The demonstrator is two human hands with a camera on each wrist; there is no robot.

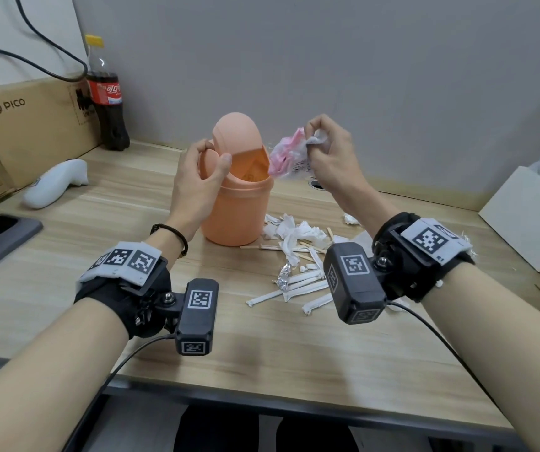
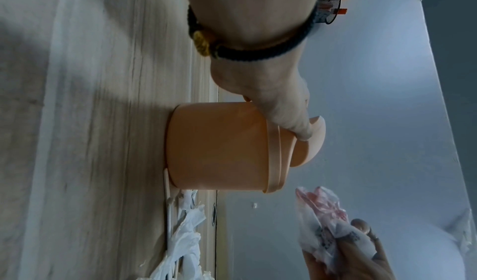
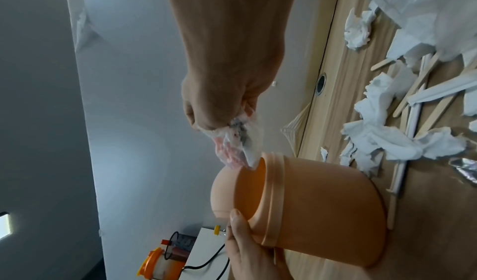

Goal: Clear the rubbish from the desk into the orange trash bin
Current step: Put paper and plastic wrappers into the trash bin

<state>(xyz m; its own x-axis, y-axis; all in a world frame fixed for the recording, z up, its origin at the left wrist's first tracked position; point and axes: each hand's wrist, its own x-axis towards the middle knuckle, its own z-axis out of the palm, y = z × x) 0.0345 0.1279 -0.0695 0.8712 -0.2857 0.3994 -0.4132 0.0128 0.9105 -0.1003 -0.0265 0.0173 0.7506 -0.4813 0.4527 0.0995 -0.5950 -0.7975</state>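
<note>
Pinching the crumpled pink-and-white wrapper (image 1: 286,154) in your right hand (image 1: 332,158), you hold it just right of the orange trash bin (image 1: 236,207) mouth, whose swing lid (image 1: 237,132) your left hand (image 1: 197,177) grips open near the tabletop's (image 1: 66,272) far edge.

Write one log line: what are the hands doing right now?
left hand holds bin lid open | right hand grips pink wrapper at bin mouth | tissues on desk

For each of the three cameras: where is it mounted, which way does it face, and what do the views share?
Head: above the desk, facing down at both forearms, left hand on the orange trash bin.
Left wrist: under the left forearm, looking along it at the bin.
Right wrist: under the right forearm; right hand pinches a pink-white wrapper.
Shared: bin, wrapper.
</note>
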